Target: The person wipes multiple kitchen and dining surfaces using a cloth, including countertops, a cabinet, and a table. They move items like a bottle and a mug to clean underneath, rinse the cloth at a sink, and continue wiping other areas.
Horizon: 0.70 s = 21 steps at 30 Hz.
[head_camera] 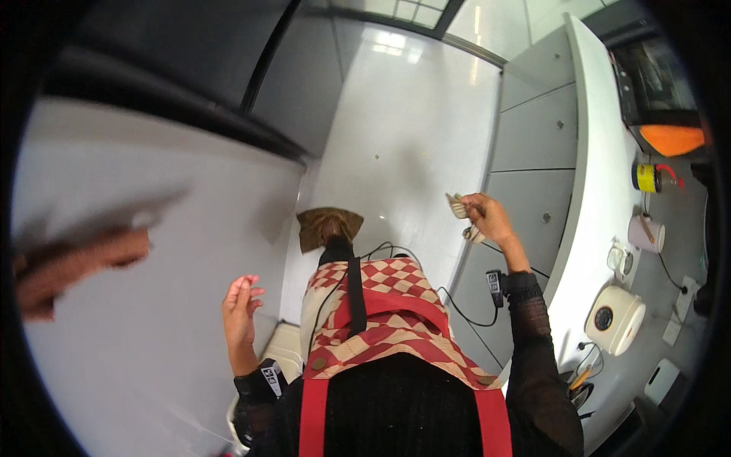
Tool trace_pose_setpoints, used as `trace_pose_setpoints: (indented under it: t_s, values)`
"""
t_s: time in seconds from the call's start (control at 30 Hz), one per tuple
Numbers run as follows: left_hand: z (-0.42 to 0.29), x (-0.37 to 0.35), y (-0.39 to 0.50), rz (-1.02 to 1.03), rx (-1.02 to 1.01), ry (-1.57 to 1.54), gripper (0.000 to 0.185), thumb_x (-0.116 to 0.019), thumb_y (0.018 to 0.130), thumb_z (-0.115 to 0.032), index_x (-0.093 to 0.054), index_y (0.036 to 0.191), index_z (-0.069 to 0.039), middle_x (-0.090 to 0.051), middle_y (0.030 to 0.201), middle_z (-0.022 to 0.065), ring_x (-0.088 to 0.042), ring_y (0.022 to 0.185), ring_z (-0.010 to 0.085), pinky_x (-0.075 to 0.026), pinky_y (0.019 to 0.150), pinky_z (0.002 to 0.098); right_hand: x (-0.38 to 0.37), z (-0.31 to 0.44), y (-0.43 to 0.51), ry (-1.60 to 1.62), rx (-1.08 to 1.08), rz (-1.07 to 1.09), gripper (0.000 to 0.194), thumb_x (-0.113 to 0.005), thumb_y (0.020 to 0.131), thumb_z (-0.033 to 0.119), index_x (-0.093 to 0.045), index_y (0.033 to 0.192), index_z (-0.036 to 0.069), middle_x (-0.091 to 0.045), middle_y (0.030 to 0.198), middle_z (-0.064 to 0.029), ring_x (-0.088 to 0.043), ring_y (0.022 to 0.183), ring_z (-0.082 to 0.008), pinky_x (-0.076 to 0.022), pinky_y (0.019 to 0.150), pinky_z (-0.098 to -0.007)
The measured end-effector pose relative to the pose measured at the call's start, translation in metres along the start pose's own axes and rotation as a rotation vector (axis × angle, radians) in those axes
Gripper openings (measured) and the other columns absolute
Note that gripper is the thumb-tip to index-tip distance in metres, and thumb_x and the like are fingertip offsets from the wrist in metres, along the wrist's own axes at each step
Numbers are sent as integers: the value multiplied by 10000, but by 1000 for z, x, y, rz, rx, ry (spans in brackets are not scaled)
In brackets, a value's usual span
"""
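My right hand (484, 216) grips a crumpled light striped cloth (457, 206), parts of which stick out past the fingers. That hand is over the floor, near the grey cabinet fronts. My left hand (242, 300) is raised at the left with its fingers slightly curled and holds nothing. Between the hands, a red and cream checked apron (388, 283) covers my front. A brown cloth (311, 228) lies on the floor around or under my foot.
Along the right runs a white counter (591, 143) with a cream rice cooker (614, 320), a pink-white pot (646, 233) and a yellow-labelled container (646, 177). Grey cabinets (534, 128) stand below it. A blurred reddish-brown object (85, 268) is at the far left. Black cables hang by the apron.
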<state>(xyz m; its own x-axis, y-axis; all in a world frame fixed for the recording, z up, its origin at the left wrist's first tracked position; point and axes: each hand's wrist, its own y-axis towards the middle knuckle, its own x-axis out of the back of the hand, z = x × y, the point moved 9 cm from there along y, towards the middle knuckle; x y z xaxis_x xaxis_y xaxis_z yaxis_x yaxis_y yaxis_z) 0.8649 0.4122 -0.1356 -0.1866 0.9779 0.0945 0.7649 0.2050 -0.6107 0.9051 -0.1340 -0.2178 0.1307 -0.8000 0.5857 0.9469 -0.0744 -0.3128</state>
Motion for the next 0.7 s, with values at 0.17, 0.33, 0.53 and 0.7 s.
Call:
trace_pose_setpoints:
  t_s: [0.17, 0.33, 0.53, 0.7]
  values:
    - [-70, -142, 75, 314, -43, 147, 234, -524, 951, -249, -589, 1068, -58, -627, 1048, 48, -591, 800, 101, -441, 654, 232, 100, -11, -15, 280, -224, -248, 185, -572, 901, 104, -631, 1040, -1, -606, 882, -56, -562, 754, -131, -456, 696, -253]
    - [-104, -300, 134, 420, -60, 174, 225, -517, 955, -262, -594, 1040, -69, -638, 1038, 36, -604, 780, 69, -448, 633, 196, 290, -115, -17, 269, -137, -947, 239, -532, 937, 170, -628, 1084, 8, -593, 931, -23, -526, 822, -106, -439, 732, -241]
    - [-164, -457, 136, 555, -117, 247, 207, -500, 964, -228, -596, 1035, -59, -644, 1014, 44, -615, 766, 77, -462, 608, 190, 404, -280, -5, -419, -846, -1052, 301, -526, 883, 156, -582, 1163, 62, -552, 1109, -151, -492, 1012, -342, -383, 920, -441]
    - [-198, -512, 144, 431, -110, 195, 214, -514, 958, -240, -597, 1036, -58, -642, 1013, 38, -611, 768, 82, -459, 616, 192, 435, -294, 42, -656, -817, -1124, 295, -569, 844, 112, -517, 1111, -2, -493, 1110, -185, -455, 1042, -349, -413, 877, -439]
